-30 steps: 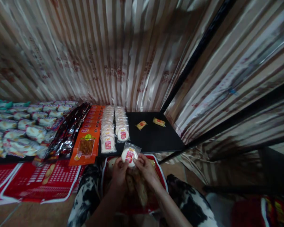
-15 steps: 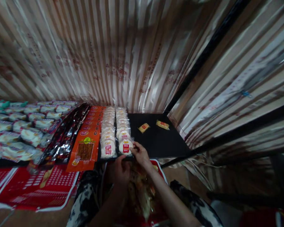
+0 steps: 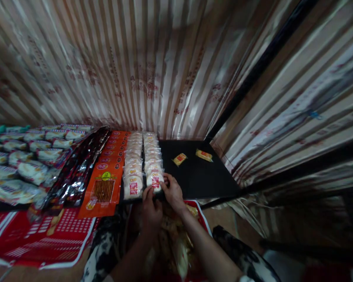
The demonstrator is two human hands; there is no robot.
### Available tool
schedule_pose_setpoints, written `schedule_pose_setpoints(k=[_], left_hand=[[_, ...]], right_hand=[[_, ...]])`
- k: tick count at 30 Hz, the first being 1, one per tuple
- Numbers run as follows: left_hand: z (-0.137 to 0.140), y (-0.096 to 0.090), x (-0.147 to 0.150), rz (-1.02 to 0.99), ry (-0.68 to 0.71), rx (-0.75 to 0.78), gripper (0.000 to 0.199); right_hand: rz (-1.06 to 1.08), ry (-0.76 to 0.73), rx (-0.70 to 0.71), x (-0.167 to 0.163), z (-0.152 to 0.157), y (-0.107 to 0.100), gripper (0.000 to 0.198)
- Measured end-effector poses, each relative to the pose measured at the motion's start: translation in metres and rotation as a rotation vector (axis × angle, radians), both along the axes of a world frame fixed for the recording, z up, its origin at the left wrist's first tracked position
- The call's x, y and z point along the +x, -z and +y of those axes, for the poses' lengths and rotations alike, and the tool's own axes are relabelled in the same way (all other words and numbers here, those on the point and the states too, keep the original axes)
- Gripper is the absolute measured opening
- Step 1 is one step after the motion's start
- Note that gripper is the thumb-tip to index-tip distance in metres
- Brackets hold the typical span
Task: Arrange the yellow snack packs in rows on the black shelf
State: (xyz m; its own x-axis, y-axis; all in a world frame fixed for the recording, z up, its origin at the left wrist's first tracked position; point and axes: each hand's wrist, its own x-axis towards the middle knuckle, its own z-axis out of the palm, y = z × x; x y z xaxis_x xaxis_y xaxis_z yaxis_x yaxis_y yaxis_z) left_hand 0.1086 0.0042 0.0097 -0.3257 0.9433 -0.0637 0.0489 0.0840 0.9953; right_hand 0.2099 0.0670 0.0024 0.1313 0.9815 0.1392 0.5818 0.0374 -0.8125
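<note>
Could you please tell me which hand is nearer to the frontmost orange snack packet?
Left: the left hand is right of the orange snack packet, at the near edge of a round white packet. The right hand is farther right, at that white packet's right edge.

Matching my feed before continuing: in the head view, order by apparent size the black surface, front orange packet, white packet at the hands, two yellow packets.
Black surface
Front orange packet
White packet
Two yellow packets: too alike to rank

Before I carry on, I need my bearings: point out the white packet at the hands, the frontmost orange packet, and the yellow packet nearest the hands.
White packet (image 3: pixel 155 182): head view, red label.
Orange packet (image 3: pixel 104 190): head view, clear window.
Yellow packet (image 3: pixel 180 158): head view, wrapper's middle.
</note>
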Motion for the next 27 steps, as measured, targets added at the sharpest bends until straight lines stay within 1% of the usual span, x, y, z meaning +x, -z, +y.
schedule_pose_setpoints(k=[4, 9, 13, 15, 18, 20, 22, 24, 27], left_hand=[[0.000, 0.000, 0.002, -0.029, -0.001, -0.039, 0.046], [0.000, 0.001, 0.006, 0.012, -0.010, -0.045, 0.048], [-0.007, -0.004, 0.004, 0.066, 0.040, -0.039, 0.048], [-0.013, -0.010, 0.001, 0.124, 0.087, -0.021, 0.044], [-0.025, -0.015, -0.004, 0.204, 0.150, -0.015, 0.035], [-0.034, -0.014, -0.006, 0.220, 0.165, -0.020, 0.027], [-0.045, -0.008, -0.007, 0.217, 0.188, -0.015, 0.023], [-0.058, 0.000, -0.008, 0.202, 0.216, -0.012, 0.023], [-0.077, 0.008, -0.008, 0.224, 0.286, -0.102, 0.024]], right_hand=[[-0.049, -0.008, 0.016, 0.000, -0.002, 0.000, 0.030], [-0.037, -0.015, 0.000, 0.000, -0.002, 0.000, 0.030], [0.071, -0.045, -0.012, 0.001, -0.004, 0.002, 0.035], [0.149, -0.021, 0.006, 0.002, -0.010, 0.003, 0.039], [0.216, 0.077, 0.074, 0.004, -0.028, 0.004, 0.039], [0.228, 0.123, 0.095, 0.009, -0.046, 0.007, 0.037], [0.215, 0.141, 0.076, 0.017, -0.068, 0.012, 0.034], [0.164, 0.135, 0.043, 0.028, -0.090, 0.018, 0.032], [0.039, 0.093, -0.049, 0.048, -0.122, 0.026, 0.031]])
